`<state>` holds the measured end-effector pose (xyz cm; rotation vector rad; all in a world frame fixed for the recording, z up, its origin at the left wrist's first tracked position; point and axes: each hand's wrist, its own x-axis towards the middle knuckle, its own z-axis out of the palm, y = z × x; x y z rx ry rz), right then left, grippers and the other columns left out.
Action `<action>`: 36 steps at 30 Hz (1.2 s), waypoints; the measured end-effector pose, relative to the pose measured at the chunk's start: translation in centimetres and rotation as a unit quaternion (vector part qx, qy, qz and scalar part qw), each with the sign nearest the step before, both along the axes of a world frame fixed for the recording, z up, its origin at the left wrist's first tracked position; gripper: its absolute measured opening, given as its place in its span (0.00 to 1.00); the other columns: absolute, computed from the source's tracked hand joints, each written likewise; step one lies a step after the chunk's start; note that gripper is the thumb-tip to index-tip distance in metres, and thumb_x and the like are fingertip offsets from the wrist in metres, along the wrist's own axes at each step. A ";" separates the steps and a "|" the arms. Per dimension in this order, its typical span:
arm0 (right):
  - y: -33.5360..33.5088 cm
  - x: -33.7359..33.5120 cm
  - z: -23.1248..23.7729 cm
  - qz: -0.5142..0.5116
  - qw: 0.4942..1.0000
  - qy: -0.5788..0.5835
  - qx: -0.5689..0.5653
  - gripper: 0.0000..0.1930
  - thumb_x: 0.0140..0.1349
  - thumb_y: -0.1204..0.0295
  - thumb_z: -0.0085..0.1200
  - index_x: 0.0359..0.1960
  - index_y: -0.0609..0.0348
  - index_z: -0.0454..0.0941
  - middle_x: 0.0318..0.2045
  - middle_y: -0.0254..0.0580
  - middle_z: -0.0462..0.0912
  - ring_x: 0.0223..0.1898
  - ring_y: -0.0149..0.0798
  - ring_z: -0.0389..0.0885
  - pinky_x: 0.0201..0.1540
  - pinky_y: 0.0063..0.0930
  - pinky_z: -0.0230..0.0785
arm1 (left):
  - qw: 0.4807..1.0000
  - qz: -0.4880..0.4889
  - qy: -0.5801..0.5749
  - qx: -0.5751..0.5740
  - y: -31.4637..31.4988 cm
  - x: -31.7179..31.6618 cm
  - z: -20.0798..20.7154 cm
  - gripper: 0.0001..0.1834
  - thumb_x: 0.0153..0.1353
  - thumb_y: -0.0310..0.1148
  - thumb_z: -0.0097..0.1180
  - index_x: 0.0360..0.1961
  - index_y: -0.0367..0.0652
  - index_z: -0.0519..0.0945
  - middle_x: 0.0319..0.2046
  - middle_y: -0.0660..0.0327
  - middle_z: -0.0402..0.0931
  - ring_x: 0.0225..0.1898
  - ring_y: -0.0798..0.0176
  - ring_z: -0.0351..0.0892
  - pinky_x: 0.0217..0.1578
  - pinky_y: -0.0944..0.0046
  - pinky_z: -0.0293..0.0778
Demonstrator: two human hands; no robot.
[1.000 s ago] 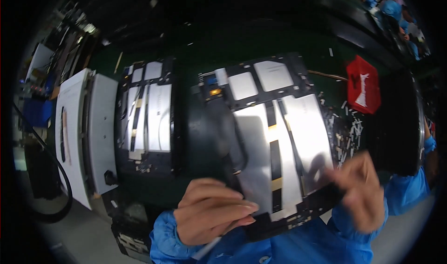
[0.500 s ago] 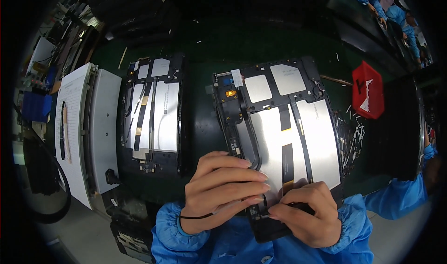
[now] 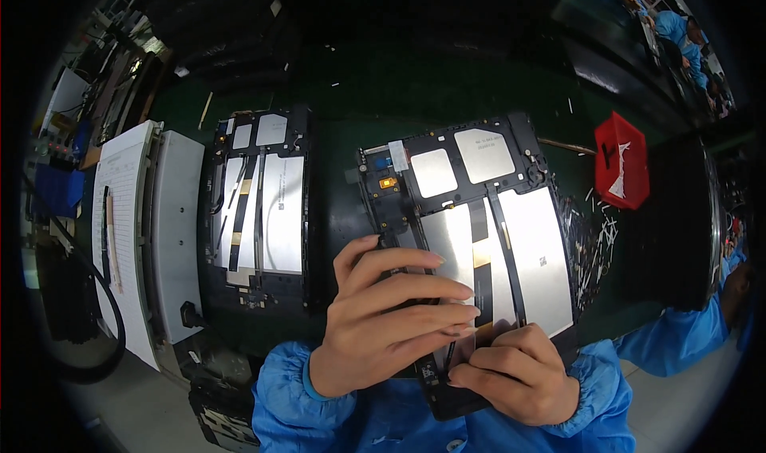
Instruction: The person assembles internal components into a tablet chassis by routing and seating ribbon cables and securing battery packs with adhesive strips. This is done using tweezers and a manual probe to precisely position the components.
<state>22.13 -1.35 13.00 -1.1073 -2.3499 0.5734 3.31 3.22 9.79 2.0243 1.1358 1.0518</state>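
An opened tablet lies in front of me, slightly tilted, with its silver battery, black frame and flat ribbon cables exposed. My left hand reaches across its lower left side, fingers stretched out and slightly apart, tips over the battery's edge. Close by, my right hand is closed in a pinch at the lower end, beside a thin black cable. What lies between those fingertips is too small to make out. A narrow clear strip shows near the fingertips of both hands.
A second opened tablet lies to the left, beside a grey metal box and a paper sheet with pens on it. At the right are a red bin and scattered small white pieces. Other people in blue sit beyond.
My left hand has shifted slightly right and its fingers have moved further over the battery. The right hand stays pinched near the lower end. The view has shifted a little.
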 end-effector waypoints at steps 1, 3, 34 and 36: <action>0.0 0.0 -0.1 0.002 1.000 0.001 0.001 0.13 0.39 0.72 0.65 0.32 0.49 0.83 0.29 0.30 0.76 0.33 0.32 0.70 0.33 0.22 0.68 | 1.000 0.002 -0.001 -0.005 0.2 0.1 0.0 0.07 0.41 0.38 0.68 0.26 0.58 0.86 0.33 0.73 0.81 0.48 0.64 0.72 0.59 0.55 0.51; -0.2 -0.1 -0.2 -0.003 1.000 0.000 0.004 0.13 0.39 0.73 0.65 0.32 0.49 0.83 0.29 0.30 0.76 0.33 0.32 0.70 0.33 0.21 0.68 | 1.000 0.007 0.013 -0.008 0.3 0.4 0.0 0.08 0.41 0.38 0.68 0.26 0.58 0.86 0.33 0.73 0.81 0.48 0.64 0.73 0.59 0.55 0.51; 2.1 -0.2 2.5 0.029 0.968 0.008 -0.250 0.11 0.46 0.77 0.59 0.33 0.64 0.76 0.29 0.43 0.71 0.28 0.44 0.75 0.33 0.32 0.71 | 0.947 0.072 -0.241 -0.200 -6.7 -0.4 0.9 0.24 0.57 0.35 0.55 0.52 0.32 0.73 0.59 0.45 0.60 0.59 0.52 0.61 0.57 0.59 0.58; 2.3 -0.5 2.2 0.039 0.967 0.011 -0.253 0.11 0.46 0.77 0.58 0.33 0.65 0.76 0.29 0.43 0.71 0.29 0.43 0.76 0.33 0.31 0.71 | 0.924 0.063 -0.265 -0.270 -9.9 -0.8 0.7 0.22 0.60 0.34 0.51 0.53 0.32 0.71 0.61 0.46 0.54 0.60 0.54 0.57 0.57 0.60 0.57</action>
